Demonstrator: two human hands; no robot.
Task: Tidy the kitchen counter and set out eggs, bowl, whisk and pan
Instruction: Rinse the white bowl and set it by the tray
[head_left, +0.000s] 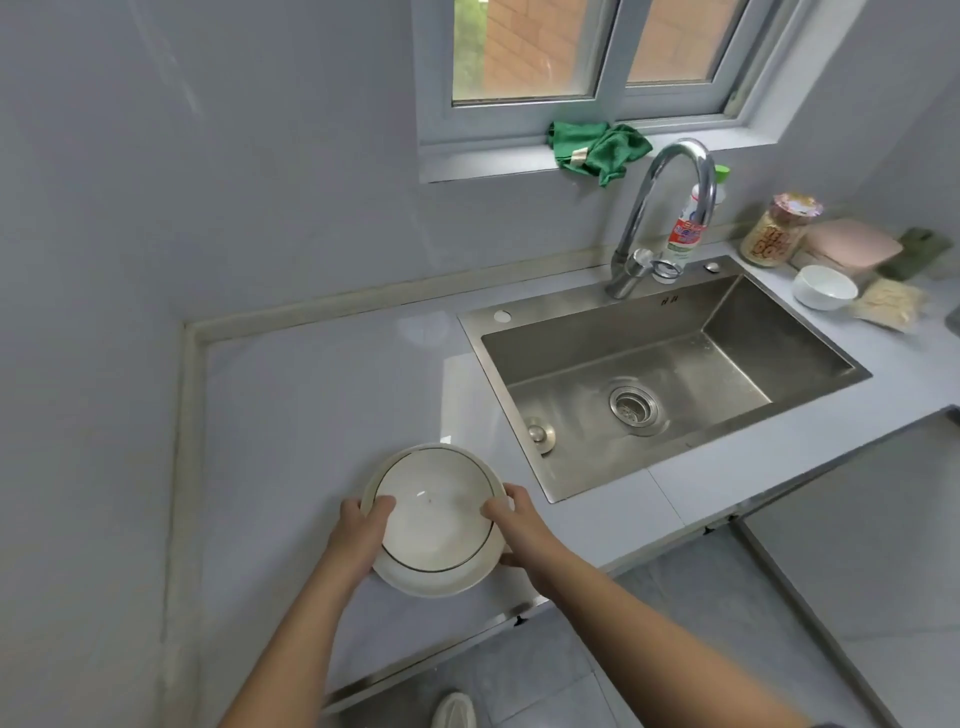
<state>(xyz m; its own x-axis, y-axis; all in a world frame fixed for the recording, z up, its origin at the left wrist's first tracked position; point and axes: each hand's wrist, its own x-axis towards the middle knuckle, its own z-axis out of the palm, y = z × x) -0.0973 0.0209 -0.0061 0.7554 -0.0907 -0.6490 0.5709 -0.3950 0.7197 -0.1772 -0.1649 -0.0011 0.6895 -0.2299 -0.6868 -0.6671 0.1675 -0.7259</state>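
bowl (435, 512) gripped between left hand (358, 538), right hand (519, 530)

grey walls (234, 182), window (597, 52), tiled floor (779, 597)

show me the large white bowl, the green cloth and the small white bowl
large white bowl with dark ring (436, 514), head view, inner base
crumpled green cloth (597, 148), head view, middle fold
small white bowl (826, 284), head view, inside

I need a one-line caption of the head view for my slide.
Left hand and right hand grip a white bowl at the grey counter, beside the steel sink.
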